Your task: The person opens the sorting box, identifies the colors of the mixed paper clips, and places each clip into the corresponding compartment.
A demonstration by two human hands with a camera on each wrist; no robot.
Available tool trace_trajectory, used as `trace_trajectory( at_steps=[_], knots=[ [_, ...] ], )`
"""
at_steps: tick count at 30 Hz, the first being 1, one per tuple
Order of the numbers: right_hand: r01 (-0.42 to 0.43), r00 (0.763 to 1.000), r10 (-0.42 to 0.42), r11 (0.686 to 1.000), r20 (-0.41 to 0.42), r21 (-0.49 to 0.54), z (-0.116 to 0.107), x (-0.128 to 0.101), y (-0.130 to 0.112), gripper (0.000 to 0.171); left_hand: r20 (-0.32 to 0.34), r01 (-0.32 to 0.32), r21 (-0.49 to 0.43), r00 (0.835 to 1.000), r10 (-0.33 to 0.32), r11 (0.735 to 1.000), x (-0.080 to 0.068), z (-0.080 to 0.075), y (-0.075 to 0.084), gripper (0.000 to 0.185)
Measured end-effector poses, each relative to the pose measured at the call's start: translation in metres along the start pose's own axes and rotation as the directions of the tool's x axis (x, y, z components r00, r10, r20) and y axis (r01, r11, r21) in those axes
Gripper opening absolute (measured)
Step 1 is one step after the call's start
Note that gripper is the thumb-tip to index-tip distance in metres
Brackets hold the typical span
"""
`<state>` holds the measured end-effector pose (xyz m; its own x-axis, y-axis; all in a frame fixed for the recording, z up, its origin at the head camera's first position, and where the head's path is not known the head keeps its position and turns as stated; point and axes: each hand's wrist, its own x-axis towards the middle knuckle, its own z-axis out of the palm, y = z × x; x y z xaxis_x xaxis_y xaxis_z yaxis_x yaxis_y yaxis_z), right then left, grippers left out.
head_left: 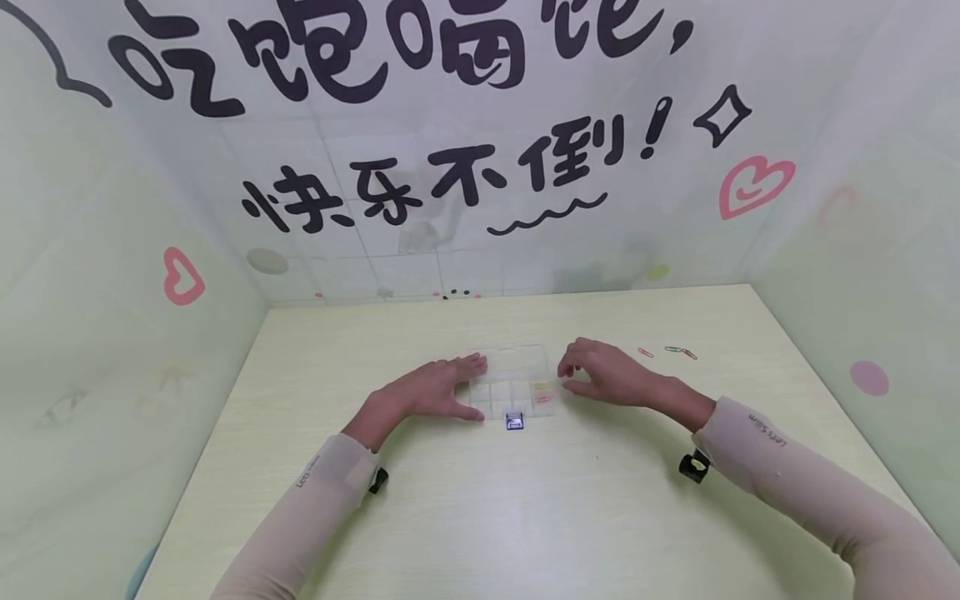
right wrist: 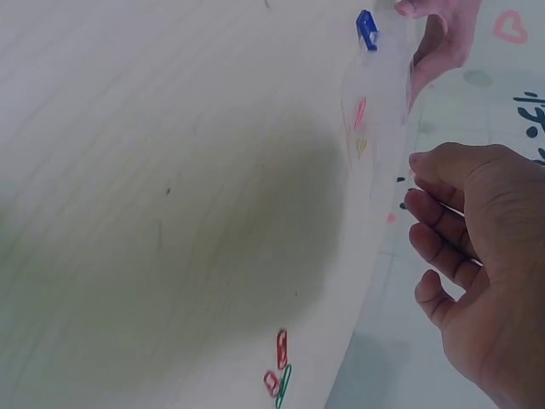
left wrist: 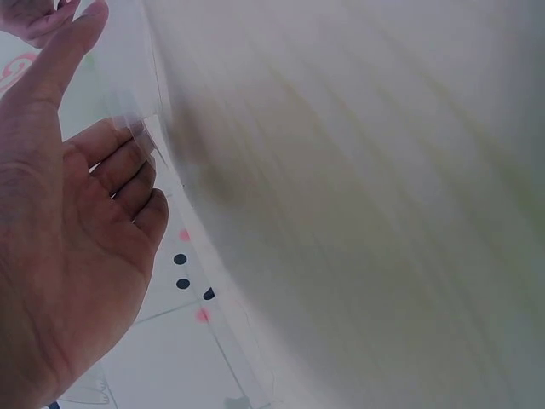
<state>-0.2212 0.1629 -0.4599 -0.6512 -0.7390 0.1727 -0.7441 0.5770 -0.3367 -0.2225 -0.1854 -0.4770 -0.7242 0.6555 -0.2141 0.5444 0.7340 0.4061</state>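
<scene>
A clear plastic compartment box lies on the table with its clear lid folded back. In its right-hand compartments show a pink paper clip and yellow paper clips. A small blue piece sits at the box's front edge. My left hand rests at the box's left side, thumb and fingers spread along it. Just off the right side is my right hand, its fingers loosely bent; in the right wrist view nothing shows between the fingers.
To the right of the right hand lie a pink paper clip, a green paper clip and a red paper clip. The pale wooden table meets printed walls at the back and sides.
</scene>
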Motion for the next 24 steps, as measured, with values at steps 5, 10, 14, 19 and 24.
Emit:
trace_trajectory(
  at_steps=[5, 10, 14, 19, 24],
  knots=[
    [0.0, 1.0, 0.0, 1.0, -0.022, -0.013, -0.007, -0.007, 0.009, 0.012, -0.006, 0.0, -0.001, 1.0, 0.0, 1.0, 0.0, 0.0, 0.0, 0.097],
    [-0.024, 0.999, 0.023, 1.0, -0.023, -0.012, -0.014, -0.013, 0.016, 0.013, -0.008, -0.001, -0.004, 1.0, 0.001, 1.0, 0.0, -0.001, 0.0, 0.097],
    [-0.031, 0.999, 0.031, 0.999, -0.034, -0.011, -0.019, -0.017, 0.025, 0.014, -0.008, -0.001, 0.0, 1.0, 0.001, 1.0, -0.001, -0.001, 0.0, 0.096],
    [-0.047, 0.998, 0.047, 0.999, -0.036, -0.013, -0.026, -0.023, 0.035, 0.014, -0.006, -0.001, 0.003, 1.0, 0.001, 1.0, -0.001, 0.0, -0.001, 0.096],
    [-0.074, 0.997, 0.074, 0.997, -0.022, -0.005, -0.034, -0.029, 0.043, 0.015, -0.004, 0.002, -0.001, 1.0, -0.002, 1.0, -0.001, 0.001, 0.0, 0.097]
  ],
)
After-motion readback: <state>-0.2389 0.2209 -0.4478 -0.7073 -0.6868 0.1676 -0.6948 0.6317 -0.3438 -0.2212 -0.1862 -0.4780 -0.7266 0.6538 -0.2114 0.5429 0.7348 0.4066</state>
